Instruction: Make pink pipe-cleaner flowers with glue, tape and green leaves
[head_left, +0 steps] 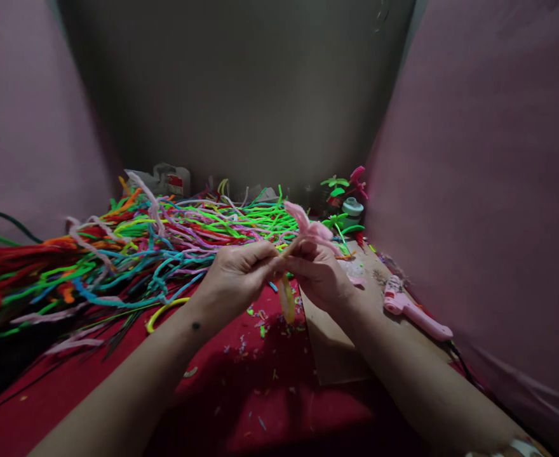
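In the middle of the head view, my two hands meet just above the red cloth, fingertips together. My right hand (320, 273) is closed in a pinch at the base of a pink fuzzy pipe-cleaner flower (310, 228), whose petals point up and away. My left hand (241, 273) pinches the thin stem (289, 247) beside it. From under the fingertips hangs a yellowish, partly see-through loop or strip (287, 301), which looks like tape. Exactly how it joins the stem is hidden by my fingers.
A big heap of coloured pipe cleaners (179, 235) spreads over the left and back. A pink glue gun (415, 311) lies on a tan board (341, 355) at right. Green and pink pipe-cleaner plants (339, 190) stand behind near a small jar (352, 208). Scraps litter the red cloth (222, 393).
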`<state>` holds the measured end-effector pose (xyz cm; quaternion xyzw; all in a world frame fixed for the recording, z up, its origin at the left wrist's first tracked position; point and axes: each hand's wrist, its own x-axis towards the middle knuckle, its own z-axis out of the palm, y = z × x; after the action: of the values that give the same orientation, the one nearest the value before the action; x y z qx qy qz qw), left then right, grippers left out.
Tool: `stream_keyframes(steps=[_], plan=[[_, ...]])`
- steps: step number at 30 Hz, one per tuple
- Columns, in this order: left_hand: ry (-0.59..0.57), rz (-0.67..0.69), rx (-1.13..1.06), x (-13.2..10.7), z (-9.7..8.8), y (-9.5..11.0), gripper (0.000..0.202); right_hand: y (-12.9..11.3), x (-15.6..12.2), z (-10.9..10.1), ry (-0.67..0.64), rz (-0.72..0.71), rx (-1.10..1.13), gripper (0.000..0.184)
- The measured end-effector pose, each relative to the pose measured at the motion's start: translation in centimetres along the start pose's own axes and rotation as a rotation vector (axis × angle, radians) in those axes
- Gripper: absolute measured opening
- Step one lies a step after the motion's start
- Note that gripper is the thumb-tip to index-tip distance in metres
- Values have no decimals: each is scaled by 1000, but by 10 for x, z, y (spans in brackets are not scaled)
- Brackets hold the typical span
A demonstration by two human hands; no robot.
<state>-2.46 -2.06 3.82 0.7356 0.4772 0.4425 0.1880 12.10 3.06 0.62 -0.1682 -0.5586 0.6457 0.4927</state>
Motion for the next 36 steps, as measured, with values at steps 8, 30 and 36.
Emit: stream_keyframes(steps=[8,30,36], plan=[[140,-125,20,4,-6,3,24,0,-3,4,144,-3,-196,17],[23,-390,-344,8,-7,1,27,4,-4,10,45,130,1,8],[32,-451,-419,7,-7,4,28,-6,-6,13,24,116,-30,6]])
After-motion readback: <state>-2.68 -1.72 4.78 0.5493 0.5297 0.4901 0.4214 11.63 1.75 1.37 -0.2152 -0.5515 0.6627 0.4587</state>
